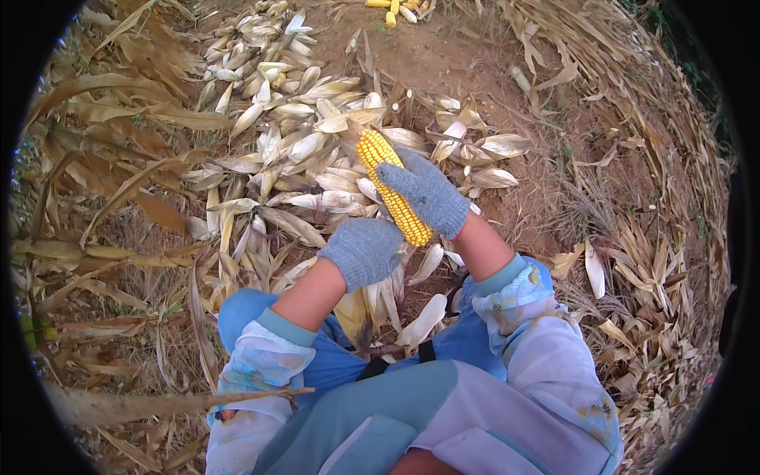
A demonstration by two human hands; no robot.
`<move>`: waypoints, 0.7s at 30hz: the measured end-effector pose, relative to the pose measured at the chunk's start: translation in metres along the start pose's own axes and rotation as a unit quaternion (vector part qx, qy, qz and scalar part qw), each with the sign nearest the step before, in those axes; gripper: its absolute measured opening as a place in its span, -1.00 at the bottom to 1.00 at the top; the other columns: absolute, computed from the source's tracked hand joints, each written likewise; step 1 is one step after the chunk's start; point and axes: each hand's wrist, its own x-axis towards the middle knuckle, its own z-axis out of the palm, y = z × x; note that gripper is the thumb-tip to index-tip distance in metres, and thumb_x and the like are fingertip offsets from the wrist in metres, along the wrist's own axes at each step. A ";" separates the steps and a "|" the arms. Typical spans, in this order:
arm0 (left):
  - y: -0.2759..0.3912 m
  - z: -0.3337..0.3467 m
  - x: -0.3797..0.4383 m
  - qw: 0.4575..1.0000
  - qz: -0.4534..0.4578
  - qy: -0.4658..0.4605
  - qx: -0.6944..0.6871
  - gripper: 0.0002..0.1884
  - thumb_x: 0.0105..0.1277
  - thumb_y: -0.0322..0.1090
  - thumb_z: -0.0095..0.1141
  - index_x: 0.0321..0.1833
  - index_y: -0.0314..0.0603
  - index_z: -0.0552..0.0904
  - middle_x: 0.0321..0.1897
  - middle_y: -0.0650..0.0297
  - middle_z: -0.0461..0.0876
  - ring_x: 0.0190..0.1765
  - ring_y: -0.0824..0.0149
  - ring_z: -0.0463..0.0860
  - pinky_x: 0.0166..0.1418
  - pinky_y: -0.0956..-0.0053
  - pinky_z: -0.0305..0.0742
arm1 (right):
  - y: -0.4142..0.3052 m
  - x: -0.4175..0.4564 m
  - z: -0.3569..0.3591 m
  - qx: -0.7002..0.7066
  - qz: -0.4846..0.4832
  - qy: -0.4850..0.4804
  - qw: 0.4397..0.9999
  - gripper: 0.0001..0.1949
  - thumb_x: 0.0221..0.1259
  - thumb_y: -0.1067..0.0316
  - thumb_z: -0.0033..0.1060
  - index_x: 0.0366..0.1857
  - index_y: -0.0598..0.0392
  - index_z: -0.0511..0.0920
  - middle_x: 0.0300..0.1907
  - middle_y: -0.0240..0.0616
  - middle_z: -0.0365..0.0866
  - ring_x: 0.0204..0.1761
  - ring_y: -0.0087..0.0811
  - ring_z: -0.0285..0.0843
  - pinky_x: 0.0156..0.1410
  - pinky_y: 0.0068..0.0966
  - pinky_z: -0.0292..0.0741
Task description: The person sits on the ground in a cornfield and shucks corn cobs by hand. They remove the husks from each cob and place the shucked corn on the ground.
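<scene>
A bare yellow ear of corn (389, 184) lies slanted in my right hand (428, 189), which wears a grey knit glove. My right thumb rests across the kernels, and the ear's narrow tip points away from me. Against the ear's lower left side is my left hand (363, 250), gloved alike and curled. Its fingers are hidden, so what they grip does not show. Dry husk leaves (380, 303) hang or lie just below that hand. Beyond both hands spreads a heap of corn ears in pale husks (297, 148).
Several husked yellow ears (392, 7) lie on the brown soil (442, 53) at the far edge. Cut stalk stubs (408, 101) stick up past my hands. Dry corn stalks and leaves (130, 119) crowd the left; more flattened stalks (635, 107) line the right. Loose husk pieces (424, 323) lie between my legs.
</scene>
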 end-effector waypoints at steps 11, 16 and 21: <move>-0.016 0.019 0.006 0.877 -0.018 0.200 -0.436 -0.13 0.18 -0.12 0.47 0.47 -0.42 0.33 0.32 0.01 0.54 0.33 0.23 0.55 0.42 0.33 0.40 | -0.014 -0.002 0.006 0.323 -0.050 0.152 0.933 -0.60 0.47 -0.05 0.15 0.07 0.06 0.43 -0.27 -0.26 0.62 -0.33 -0.40 0.68 -0.24 -0.46 0.69; -0.010 0.031 0.013 0.838 -0.052 0.140 -0.525 -0.30 0.21 -0.19 0.43 0.36 -0.36 0.46 0.12 0.09 0.66 0.15 0.25 0.64 0.27 0.34 0.51 | 0.003 -0.007 0.013 0.310 -0.074 0.139 0.937 -0.57 0.45 -0.11 0.17 0.03 0.07 0.48 -0.24 -0.28 0.62 -0.25 -0.40 0.68 -0.14 -0.48 0.70; -0.006 0.027 0.010 0.894 -0.054 0.177 -0.408 -0.50 0.26 -0.27 0.29 0.24 -0.29 0.52 -0.03 0.00 0.71 0.03 0.10 0.71 0.16 0.26 0.55 | 0.009 -0.004 0.015 0.310 -0.070 0.154 0.936 -0.58 0.43 -0.09 0.20 0.03 0.06 0.47 -0.24 -0.28 0.61 -0.23 -0.40 0.68 -0.13 -0.46 0.71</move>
